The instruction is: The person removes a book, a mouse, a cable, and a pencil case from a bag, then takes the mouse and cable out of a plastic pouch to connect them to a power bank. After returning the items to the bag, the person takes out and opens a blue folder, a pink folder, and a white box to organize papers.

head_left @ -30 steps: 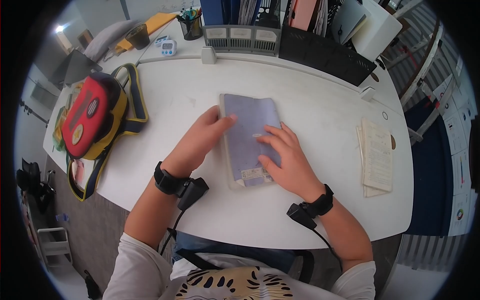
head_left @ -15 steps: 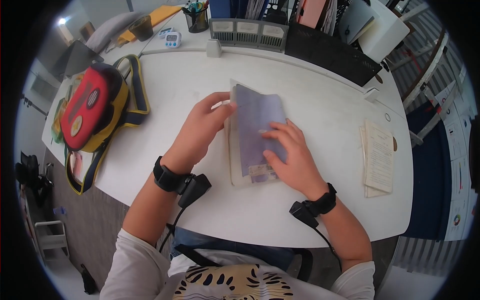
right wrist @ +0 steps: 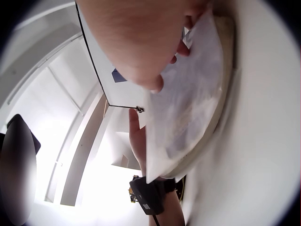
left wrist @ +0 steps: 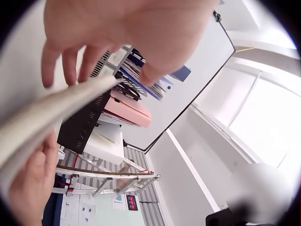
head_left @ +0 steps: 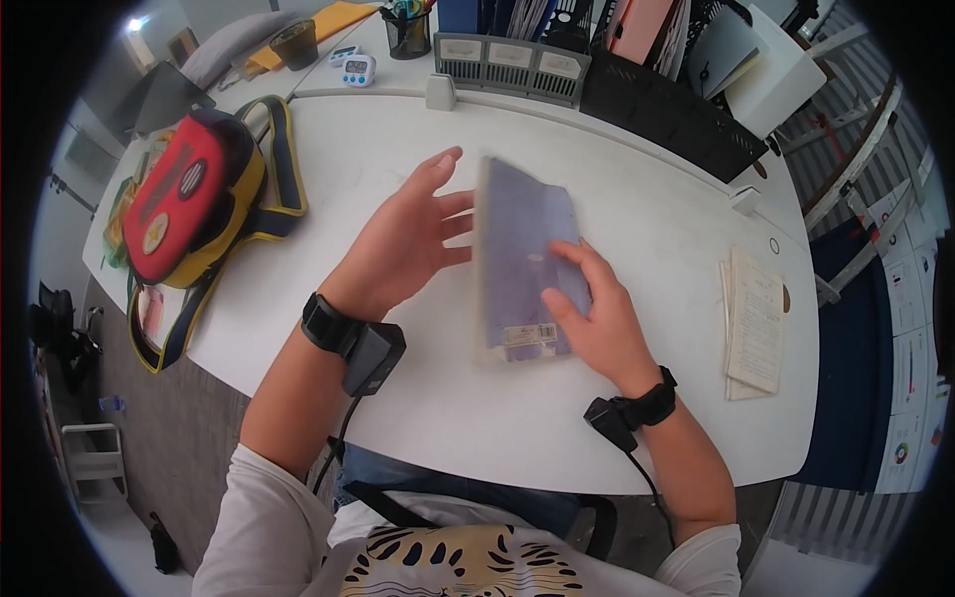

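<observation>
A book (head_left: 527,229) with a pale purple cover in a clear plastic jacket lies at the middle of the white table (head_left: 398,438). It carries a barcode label near its lower edge. My right hand (head_left: 607,313) rests on the right part of the cover, thumb and fingers slightly bent; the right wrist view shows fingertips (right wrist: 182,48) on the plastic. To the left of the book is my left hand (head_left: 403,234), fingers spread and thumb raised, fingertips right by the left edge. The left wrist view catches the book (left wrist: 56,106) edge-on below this hand.
A red, black and yellow bag (head_left: 189,204) with straps lies on the left. Loose printed papers (head_left: 753,323) are on the right. Along the back stand a grey rack (head_left: 509,68), a black file holder (head_left: 667,114), a small timer (head_left: 358,70) and a pen cup (head_left: 408,35).
The book has shifted to the right in view. My left hand has come off its left edge and spread its fingers. The right hand has stayed on the cover.
</observation>
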`<state>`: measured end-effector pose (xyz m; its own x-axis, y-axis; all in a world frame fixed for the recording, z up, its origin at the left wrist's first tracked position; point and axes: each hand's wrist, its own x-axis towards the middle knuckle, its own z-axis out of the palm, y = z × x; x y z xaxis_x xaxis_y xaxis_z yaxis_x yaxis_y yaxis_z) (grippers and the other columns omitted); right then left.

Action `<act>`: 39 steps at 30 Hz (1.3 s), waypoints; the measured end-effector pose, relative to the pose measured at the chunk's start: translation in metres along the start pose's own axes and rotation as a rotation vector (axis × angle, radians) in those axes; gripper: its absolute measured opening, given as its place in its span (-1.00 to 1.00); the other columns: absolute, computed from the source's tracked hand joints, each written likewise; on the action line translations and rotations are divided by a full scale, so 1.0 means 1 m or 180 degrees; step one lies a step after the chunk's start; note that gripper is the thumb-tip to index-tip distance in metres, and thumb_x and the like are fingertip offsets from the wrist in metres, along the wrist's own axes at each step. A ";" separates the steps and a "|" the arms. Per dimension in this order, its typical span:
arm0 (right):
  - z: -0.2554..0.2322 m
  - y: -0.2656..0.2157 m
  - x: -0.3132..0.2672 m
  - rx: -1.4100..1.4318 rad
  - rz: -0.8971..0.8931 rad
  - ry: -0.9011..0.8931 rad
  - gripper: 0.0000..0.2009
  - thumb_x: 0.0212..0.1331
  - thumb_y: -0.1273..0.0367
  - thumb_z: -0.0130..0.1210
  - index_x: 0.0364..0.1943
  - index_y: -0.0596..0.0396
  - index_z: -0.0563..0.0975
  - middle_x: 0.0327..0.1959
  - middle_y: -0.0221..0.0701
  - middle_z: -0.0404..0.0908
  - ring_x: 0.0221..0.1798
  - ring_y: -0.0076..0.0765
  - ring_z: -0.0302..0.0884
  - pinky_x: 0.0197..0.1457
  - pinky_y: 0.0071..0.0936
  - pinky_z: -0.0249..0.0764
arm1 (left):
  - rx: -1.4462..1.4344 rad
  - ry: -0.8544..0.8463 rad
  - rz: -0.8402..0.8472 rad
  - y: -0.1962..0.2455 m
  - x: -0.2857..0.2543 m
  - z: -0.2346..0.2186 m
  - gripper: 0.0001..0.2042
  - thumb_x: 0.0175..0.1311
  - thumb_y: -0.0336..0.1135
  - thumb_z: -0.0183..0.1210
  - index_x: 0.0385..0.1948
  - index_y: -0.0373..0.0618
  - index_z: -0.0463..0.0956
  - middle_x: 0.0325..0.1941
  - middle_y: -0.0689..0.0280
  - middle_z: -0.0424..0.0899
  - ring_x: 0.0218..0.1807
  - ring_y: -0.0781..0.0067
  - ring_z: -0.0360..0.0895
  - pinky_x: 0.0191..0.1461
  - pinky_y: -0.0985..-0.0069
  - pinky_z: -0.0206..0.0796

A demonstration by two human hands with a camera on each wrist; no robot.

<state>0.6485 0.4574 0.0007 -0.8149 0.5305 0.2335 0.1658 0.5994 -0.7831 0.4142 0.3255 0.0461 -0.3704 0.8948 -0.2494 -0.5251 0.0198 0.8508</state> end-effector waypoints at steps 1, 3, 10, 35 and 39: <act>-0.002 -0.001 0.001 -0.0005 -0.0002 -0.0003 -0.50 0.40 0.29 0.25 0.36 0.14 0.46 0.39 -0.10 0.54 0.56 0.08 0.34 0.61 -0.10 0.26 | -0.0005 0.0000 0.0003 0.001 -0.002 0.005 -0.37 0.65 0.09 -0.04 0.60 -0.01 0.17 0.43 0.15 0.54 0.34 0.28 0.52 0.37 0.30 0.39; -0.007 -0.005 0.004 0.1016 0.0099 -0.0182 -0.43 0.48 0.19 0.18 0.45 0.17 0.38 0.44 -0.11 0.49 0.56 -0.06 0.35 0.61 -0.19 0.26 | -0.0250 -0.1079 0.0376 0.004 -0.006 0.013 -0.33 0.68 0.09 -0.10 0.66 -0.04 0.03 0.56 0.12 0.42 0.44 0.18 0.51 0.43 0.22 0.42; -0.051 0.004 0.016 0.3895 0.1073 -0.1001 -0.41 0.67 0.12 -0.13 0.56 0.25 0.22 0.47 -0.23 0.44 0.46 -0.30 0.44 0.55 -0.26 0.36 | 0.1651 -0.1597 0.0406 -0.014 -0.008 0.017 -0.48 0.60 -0.24 0.13 0.52 -0.16 0.33 0.54 0.22 0.45 0.49 0.31 0.43 0.50 0.26 0.34; -0.014 0.010 0.002 0.1765 -0.0058 0.0289 -0.33 0.39 0.16 0.38 0.39 0.25 0.34 0.28 -0.24 0.56 0.30 -0.36 0.50 0.40 -0.33 0.42 | 0.1104 -0.0939 0.0649 -0.028 -0.010 0.019 -0.55 0.64 -0.17 0.13 0.38 -0.26 0.44 0.25 0.22 0.66 0.25 0.43 0.57 0.37 0.37 0.42; -0.018 0.008 -0.011 0.1108 0.0063 0.0156 -0.41 0.39 0.17 0.38 0.30 0.27 0.44 0.16 -0.24 0.64 0.19 -0.37 0.57 0.31 -0.33 0.48 | 0.1474 -0.0740 0.1438 -0.025 -0.016 0.018 -0.61 0.55 -0.26 0.26 0.27 -0.26 0.54 0.11 0.25 0.72 0.14 0.49 0.61 0.27 0.42 0.47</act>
<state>0.6687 0.4669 0.0026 -0.7843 0.5733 0.2372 -0.0249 0.3529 -0.9353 0.4469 0.3185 0.0374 -0.2748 0.9316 0.2379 0.0430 -0.2353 0.9710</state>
